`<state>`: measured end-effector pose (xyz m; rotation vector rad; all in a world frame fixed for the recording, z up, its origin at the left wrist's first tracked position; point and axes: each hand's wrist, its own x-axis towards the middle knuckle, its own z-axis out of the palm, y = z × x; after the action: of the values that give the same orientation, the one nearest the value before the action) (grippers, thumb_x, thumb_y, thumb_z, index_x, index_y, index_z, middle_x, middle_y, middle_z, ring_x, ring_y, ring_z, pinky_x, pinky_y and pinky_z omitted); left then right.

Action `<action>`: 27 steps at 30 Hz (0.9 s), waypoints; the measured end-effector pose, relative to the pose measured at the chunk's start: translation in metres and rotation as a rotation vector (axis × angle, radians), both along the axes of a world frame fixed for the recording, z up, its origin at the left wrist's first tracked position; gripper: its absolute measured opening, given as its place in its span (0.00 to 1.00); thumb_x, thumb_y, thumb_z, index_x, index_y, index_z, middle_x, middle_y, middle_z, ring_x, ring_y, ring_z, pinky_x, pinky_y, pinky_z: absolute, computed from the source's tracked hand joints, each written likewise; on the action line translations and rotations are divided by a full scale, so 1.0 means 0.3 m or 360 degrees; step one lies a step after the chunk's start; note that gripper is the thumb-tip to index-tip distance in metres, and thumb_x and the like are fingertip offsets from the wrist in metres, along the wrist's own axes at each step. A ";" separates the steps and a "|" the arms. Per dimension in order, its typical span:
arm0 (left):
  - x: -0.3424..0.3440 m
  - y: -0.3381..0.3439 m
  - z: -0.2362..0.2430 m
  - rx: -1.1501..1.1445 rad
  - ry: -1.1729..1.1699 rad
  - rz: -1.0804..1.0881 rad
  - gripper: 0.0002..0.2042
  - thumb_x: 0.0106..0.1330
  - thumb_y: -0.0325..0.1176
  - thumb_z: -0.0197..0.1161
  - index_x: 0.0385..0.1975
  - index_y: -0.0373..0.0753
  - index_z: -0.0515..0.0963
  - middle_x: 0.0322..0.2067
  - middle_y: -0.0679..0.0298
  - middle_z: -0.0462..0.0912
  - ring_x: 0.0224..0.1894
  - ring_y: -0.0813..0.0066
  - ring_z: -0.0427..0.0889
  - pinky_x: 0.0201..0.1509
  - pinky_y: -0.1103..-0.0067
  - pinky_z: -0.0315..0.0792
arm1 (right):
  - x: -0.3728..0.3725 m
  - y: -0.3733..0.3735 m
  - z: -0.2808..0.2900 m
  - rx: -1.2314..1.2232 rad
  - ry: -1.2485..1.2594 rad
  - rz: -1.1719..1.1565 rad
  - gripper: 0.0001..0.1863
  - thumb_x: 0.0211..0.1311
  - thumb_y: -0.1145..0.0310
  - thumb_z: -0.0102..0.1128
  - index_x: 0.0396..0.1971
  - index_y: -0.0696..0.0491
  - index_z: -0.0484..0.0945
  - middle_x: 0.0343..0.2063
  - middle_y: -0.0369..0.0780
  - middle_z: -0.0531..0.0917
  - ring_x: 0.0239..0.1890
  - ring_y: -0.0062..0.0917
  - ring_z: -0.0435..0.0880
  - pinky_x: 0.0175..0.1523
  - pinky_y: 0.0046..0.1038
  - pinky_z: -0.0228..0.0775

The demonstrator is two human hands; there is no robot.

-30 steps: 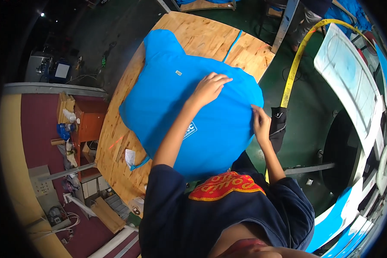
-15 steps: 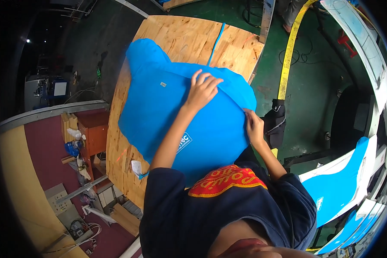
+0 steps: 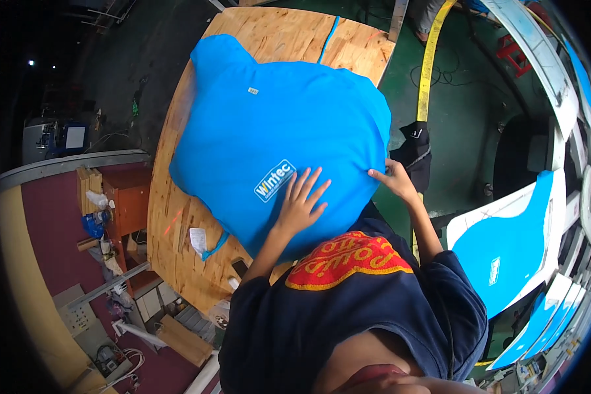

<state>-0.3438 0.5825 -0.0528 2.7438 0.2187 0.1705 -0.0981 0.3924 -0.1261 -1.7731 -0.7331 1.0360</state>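
A large blue fabric cover [image 3: 289,118] lies spread over the wooden table [image 3: 269,29], with a printed white label patch [image 3: 276,180] near its front and a small pale tag farther back. My left hand [image 3: 301,205] rests on it beside the printed patch, fingers spread. At the cover's right edge my right hand [image 3: 395,180] pinches the cloth between thumb and fingers. A blue cord [image 3: 329,41] runs out from under the far edge. Another cord end [image 3: 215,246] pokes out at the front left, by a white paper slip [image 3: 197,241].
To the right stands a white rack [image 3: 553,154] with a similar blue piece [image 3: 505,243] on a white panel. A yellow strip [image 3: 429,72] and black cloth [image 3: 416,154] are beside the table. A wooden cabinet [image 3: 134,207] is at left; a red stool [image 3: 513,54] stands far right.
My left hand has moved from the cover's far edge to near the printed patch. The far-edge fold now lies flat. My right hand stays at the right edge.
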 end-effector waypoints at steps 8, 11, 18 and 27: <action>-0.442 -0.251 -0.094 -0.0110 0.0009 -0.0461 0.23 0.65 0.45 0.60 0.60 0.49 0.74 0.70 0.61 0.61 0.72 0.55 0.58 0.73 0.60 0.53 | -0.145 -0.054 -0.106 0.0218 0.0320 -0.0567 0.09 0.71 0.61 0.58 0.37 0.52 0.75 0.25 0.27 0.74 0.28 0.09 0.70 0.35 0.17 0.65; -0.503 -0.282 -0.125 0.0090 -0.0223 -0.0428 0.20 0.64 0.41 0.61 0.56 0.47 0.77 0.69 0.61 0.64 0.72 0.56 0.60 0.72 0.61 0.55 | -0.157 -0.099 -0.126 0.0216 0.0346 -0.0478 0.08 0.72 0.61 0.56 0.34 0.49 0.75 0.26 0.26 0.75 0.28 0.09 0.73 0.36 0.17 0.68; -0.708 -0.381 -0.143 -0.0363 0.0305 -0.0743 0.14 0.62 0.36 0.63 0.46 0.39 0.81 0.64 0.54 0.70 0.70 0.56 0.63 0.71 0.60 0.58 | -0.205 -0.083 -0.115 0.0393 0.0360 -0.0938 0.08 0.73 0.56 0.53 0.39 0.43 0.74 0.28 0.25 0.73 0.32 0.10 0.72 0.38 0.24 0.71; -0.441 -0.531 -0.145 0.0091 -0.0007 -0.0314 0.25 0.58 0.35 0.65 0.58 0.40 0.73 0.67 0.52 0.65 0.71 0.54 0.59 0.71 0.58 0.56 | -0.274 -0.210 -0.093 0.0092 0.0283 -0.0091 0.18 0.64 0.56 0.65 0.44 0.52 0.72 0.32 0.34 0.78 0.37 0.19 0.81 0.37 0.21 0.68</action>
<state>-0.4762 0.4232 -0.0962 2.8006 -0.0593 0.1310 -0.1802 0.3295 -0.1540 -1.6198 -0.5926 1.1069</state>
